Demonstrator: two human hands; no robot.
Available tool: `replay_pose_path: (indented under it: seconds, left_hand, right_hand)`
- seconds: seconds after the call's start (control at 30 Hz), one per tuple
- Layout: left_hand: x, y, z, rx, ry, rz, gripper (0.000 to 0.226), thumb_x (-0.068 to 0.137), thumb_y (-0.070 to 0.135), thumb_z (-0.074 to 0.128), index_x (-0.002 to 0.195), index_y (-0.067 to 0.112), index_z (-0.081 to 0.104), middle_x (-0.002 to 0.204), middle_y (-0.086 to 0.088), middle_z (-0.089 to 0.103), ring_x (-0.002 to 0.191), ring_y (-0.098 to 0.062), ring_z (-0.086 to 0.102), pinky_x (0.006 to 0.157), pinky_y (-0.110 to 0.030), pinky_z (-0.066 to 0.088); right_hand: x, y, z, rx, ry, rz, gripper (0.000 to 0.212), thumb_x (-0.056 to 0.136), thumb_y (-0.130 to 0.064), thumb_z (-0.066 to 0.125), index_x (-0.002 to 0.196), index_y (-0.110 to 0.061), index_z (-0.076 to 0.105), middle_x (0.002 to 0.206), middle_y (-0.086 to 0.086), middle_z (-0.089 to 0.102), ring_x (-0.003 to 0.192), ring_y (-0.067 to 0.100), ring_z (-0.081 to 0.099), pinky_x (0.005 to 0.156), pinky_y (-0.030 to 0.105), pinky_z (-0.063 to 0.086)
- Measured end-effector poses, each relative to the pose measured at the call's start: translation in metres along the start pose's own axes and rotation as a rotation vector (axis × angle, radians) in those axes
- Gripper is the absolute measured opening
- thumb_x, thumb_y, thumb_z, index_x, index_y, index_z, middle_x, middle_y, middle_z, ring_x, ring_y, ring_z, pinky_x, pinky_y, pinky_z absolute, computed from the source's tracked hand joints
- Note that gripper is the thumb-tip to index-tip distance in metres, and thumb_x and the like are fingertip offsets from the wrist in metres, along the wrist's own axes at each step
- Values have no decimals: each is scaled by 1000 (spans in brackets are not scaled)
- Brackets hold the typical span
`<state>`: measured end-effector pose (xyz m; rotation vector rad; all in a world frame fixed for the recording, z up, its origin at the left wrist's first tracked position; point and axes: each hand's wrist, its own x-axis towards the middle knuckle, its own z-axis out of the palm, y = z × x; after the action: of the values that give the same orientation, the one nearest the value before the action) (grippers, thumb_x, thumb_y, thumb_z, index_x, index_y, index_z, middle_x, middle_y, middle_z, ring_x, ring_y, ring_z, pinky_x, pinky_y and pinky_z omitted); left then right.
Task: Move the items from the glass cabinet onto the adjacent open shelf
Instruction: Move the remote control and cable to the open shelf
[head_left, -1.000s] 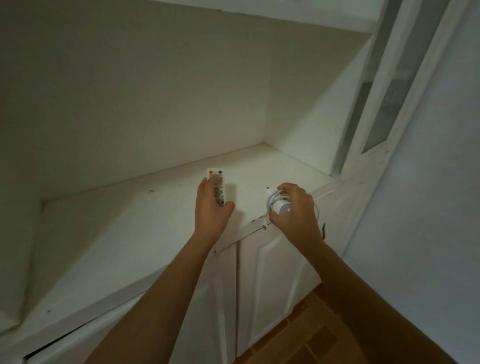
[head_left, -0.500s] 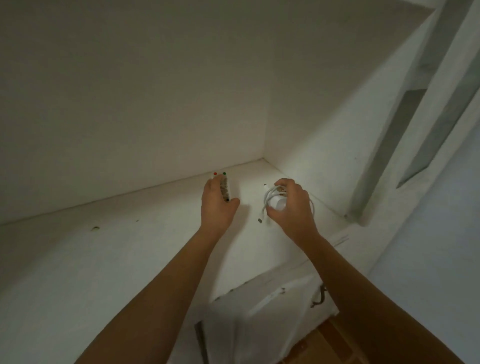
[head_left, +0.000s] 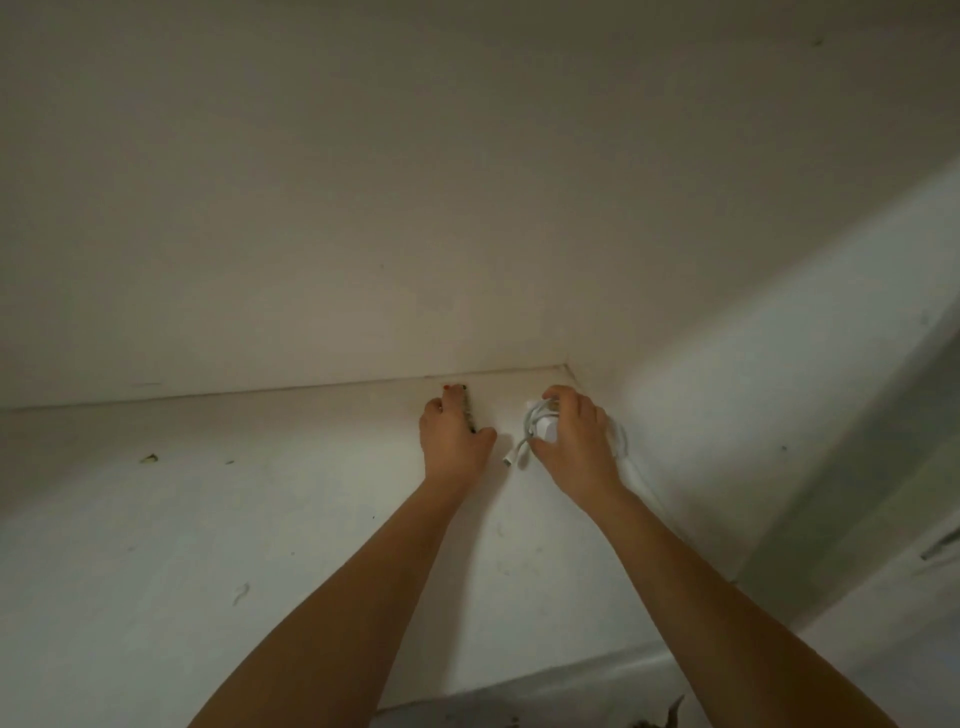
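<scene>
Reached deeper onto shelf (head_left: 260, 519) | left grip (head_left: 453, 441) round remote (head_left: 469, 410), apparently | right grip (head_left: 576, 447) clutches cable (head_left: 531, 423)

- Looks like a home: a built-in open shelf (head_left: 260, 519) painted plain white, dimly lit.
- A bare white back wall (head_left: 363, 208) and side wall (head_left: 753, 389) meet in a corner behind it.
- Household items are here: a remote control (head_left: 470, 410) and a coiled white charger cable (head_left: 535, 428).
- Small scraps (head_left: 149, 458) lie on the shelf.

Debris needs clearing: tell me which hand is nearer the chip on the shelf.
Left. The left hand sits right of the chip; the right hand, gripping the cable, lies farther right.
</scene>
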<state>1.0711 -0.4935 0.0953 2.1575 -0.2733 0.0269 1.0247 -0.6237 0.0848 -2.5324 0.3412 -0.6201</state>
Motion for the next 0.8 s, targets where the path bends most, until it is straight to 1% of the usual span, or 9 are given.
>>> replay_pose_path:
  seconds: [0.13, 0.23, 0.37, 0.5, 0.57, 0.67, 0.8]
  left_hand:
    - [4, 2, 9, 62, 23, 4, 63, 76, 10, 62, 132, -1, 35, 122, -27, 50, 116, -36, 43, 101, -38, 32]
    - [6, 1, 14, 130, 19, 12, 67, 79, 15, 61, 135, -2, 29, 128, -26, 47, 122, -37, 37, 107, -39, 24]
    - [8, 3, 17, 105, 2, 22, 66, 79, 9, 57, 136, -3, 26, 126, -28, 45, 121, -37, 35, 107, -40, 25]
    - [8, 3, 16, 60, -5, -2, 69, 78, 8, 57, 138, -1, 23, 130, -25, 41, 126, -38, 31, 111, -44, 24]
    - [7, 3, 15, 32, 5, -8, 68, 78, 6, 56, 138, 0, 24, 132, -24, 40, 127, -38, 31, 110, -43, 26]
    - [6, 1, 14, -3, 43, -7, 68, 76, 3, 57, 137, 0, 28, 131, -24, 44, 125, -38, 36, 108, -42, 30]
    - [2, 0, 11, -2, 44, -20, 68, 78, 6, 59, 137, 2, 28, 134, -23, 42, 127, -35, 35, 106, -37, 29]
  right_hand:
    - [15, 9, 3, -30, -26, -27, 55, 74, -16, 71, 122, -11, 43, 124, 16, 50, 115, 35, 43, 98, 38, 32]
    - [25, 11, 7, -99, -31, -54, 60, 78, -20, 68, 129, -10, 39, 129, 17, 49, 116, 36, 44, 98, 41, 33]
    - [34, 10, 14, -138, -32, -60, 61, 82, -23, 64, 134, -9, 35, 129, 21, 47, 116, 38, 42, 97, 43, 33]
    - [41, 13, 15, -145, -65, -68, 67, 83, -30, 62, 138, -11, 29, 132, 21, 45, 120, 37, 40, 98, 43, 33]
    - [42, 14, 13, -155, -73, -75, 68, 82, -33, 63, 138, -11, 30, 132, 21, 45, 120, 37, 40, 97, 43, 34]
    - [42, 16, 11, -180, -82, -87, 70, 80, -38, 63, 137, -13, 32, 136, 20, 44, 122, 37, 38, 98, 44, 34]
    - [41, 16, 6, -172, -121, -84, 73, 80, -41, 61, 140, -18, 27, 144, 17, 35, 131, 35, 28, 104, 46, 30]
